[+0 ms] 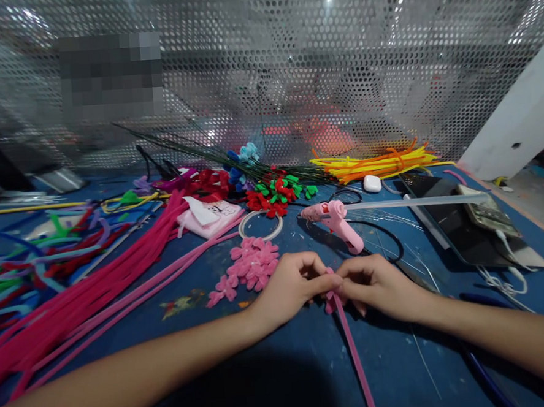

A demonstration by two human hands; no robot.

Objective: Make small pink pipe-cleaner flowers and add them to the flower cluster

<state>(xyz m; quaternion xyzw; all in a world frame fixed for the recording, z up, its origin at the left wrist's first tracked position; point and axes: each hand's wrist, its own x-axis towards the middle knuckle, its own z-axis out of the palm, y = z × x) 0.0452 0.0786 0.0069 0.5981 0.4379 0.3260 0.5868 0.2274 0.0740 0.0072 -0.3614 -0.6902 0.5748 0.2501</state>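
My left hand (291,283) and my right hand (374,281) meet over the blue table (272,363), both pinching a pink pipe cleaner (352,346) at its bent, looped top end. Its long tail runs toward me across the table. Just left of my left hand lies a cluster of small pink pipe-cleaner flowers (252,266). A pink glue gun (335,221) with a clear glue stick lies just beyond my hands.
Long pink pipe cleaners (97,288) and mixed coloured ones cover the left. Red and green flowers (276,196), a white ring (260,225), yellow-orange pipe cleaners (375,163), a white earbud case (371,184) and a dark tablet (457,217) lie behind. Perforated metal mesh (267,62) walls the back.
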